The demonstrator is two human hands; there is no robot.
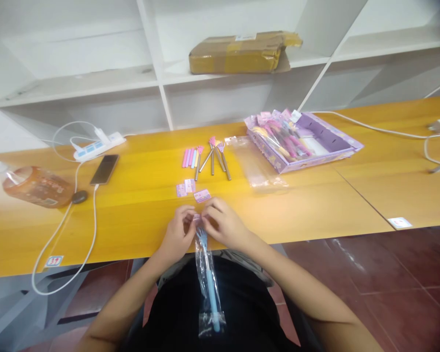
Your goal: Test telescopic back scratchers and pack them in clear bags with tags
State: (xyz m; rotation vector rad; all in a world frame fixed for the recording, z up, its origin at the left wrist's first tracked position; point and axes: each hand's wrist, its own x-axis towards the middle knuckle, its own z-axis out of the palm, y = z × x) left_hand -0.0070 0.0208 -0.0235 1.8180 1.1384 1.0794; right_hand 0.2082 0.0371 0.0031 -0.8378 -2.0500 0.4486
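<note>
L hand (178, 230) & R hand (223, 225) are both pinched closed, fingertips meeting on the top edge of a clear bag (205, 325), right at the near edge of the bench (388, 186). Bag hangs from the hands down toward the lap, w/ a blue claw-headed stick (212, 298) inside, head up by the fingers. Prob. light. Film looks thin, slick, crinkly, so best held at the mouth corners or on the stiff stick thru the film, not mid-bag. Just beyond the hands: small pink label cards (202, 196). Farther out: row of pink/blue sticks (209, 159), empty clear sleeve (258, 166) to the R, then purple tray box (315, 142). Far L: phone (104, 169), power strip (99, 144).
</note>
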